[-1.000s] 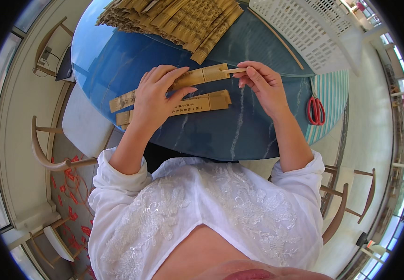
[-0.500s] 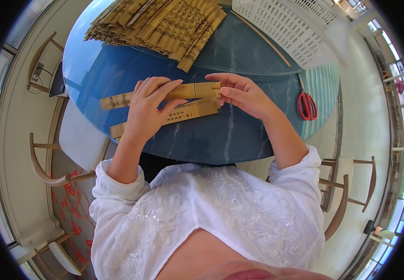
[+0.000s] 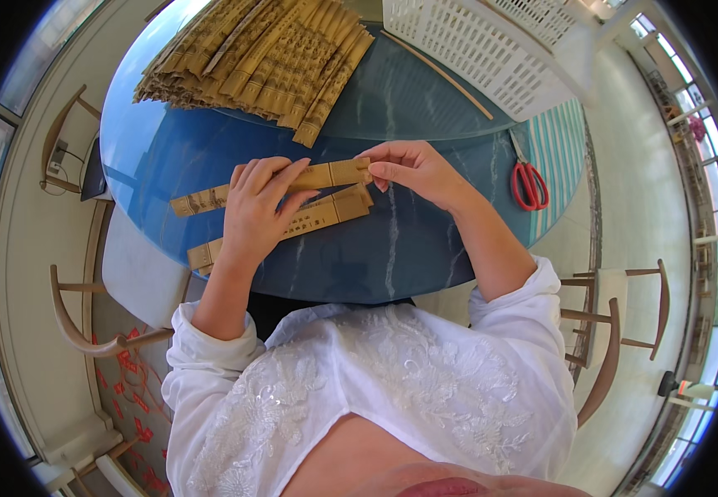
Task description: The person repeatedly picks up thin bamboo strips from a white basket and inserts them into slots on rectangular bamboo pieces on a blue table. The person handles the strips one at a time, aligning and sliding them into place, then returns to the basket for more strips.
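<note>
A long, narrow golden-brown printed paper sleeve [image 3: 334, 173] lies crosswise in front of me. My left hand [image 3: 253, 207] is laid over its middle, fingers curled on the far edge and thumb on the near side. At its right end my right hand [image 3: 415, 172] pinches the tip between thumb and fingers. Just nearer to me, a second flat sleeve or small stack [image 3: 326, 215] rests on the table, partly under my left hand and wrist. Beyond the hands a large fanned pile of the same sleeves [image 3: 251, 62] covers the far left of the table.
The round blue marbled table [image 3: 425, 257] has a raised glass disc at its far side. Red-handled scissors [image 3: 529, 186] lie on a striped cloth [image 3: 564, 153] at right. A white slotted plastic basket [image 3: 466, 58] stands at far right beside a thin wooden stick [image 3: 433, 73]. Wooden chairs flank the table.
The view has shifted slightly, moving the table's things left and down in the picture. My right fingers have closed further on the sleeve's right end. My left hand stays on it.
</note>
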### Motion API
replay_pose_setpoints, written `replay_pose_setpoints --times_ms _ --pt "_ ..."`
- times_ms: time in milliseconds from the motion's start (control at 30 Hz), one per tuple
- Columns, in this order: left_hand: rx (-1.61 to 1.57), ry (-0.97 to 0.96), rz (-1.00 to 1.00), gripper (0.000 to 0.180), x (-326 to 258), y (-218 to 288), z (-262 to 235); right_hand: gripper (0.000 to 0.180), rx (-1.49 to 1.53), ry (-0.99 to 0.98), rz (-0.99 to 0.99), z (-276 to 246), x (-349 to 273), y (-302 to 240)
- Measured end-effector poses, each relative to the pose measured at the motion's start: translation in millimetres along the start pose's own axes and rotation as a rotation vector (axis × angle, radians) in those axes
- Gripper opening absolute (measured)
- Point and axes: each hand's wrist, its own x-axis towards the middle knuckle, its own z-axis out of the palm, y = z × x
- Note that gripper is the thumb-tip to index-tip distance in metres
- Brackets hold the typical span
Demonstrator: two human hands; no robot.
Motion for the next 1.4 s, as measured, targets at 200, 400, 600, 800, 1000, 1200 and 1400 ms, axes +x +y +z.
replay_pose_setpoints --times_ms 200,400,600,800,1000,1200,1400 --pt "0.081 0.04 -0.026 0.045 -8 -14 10 0.03 -1.076 0.976 -0.399 -66 -2 -2" --pt "0.091 0.077 0.001 0.043 -11 -14 9 0.025 -1.455 1.272 -0.115 -128 -12 27" --pt "0.069 0.086 -0.008 0.043 -12 -14 8 0.015 -1.397 1.231 0.07 -132 -13 33" --pt "0.046 0.113 -0.022 0.042 -12 -15 7 0.015 -1.231 1.231 0.031 -135 -11 36" --pt "0.051 0.138 -0.064 0.041 -12 -15 5 0.012 -0.539 1.208 -0.232 -116 -6 14" --pt "0.052 0.135 -0.085 0.041 -13 -16 5 0.02 0.05 1.213 -0.513 -113 -5 5" --pt "0.035 0.14 -0.089 0.041 -11 -15 4 0.024 0.073 1.291 -0.683 -117 -2 11"
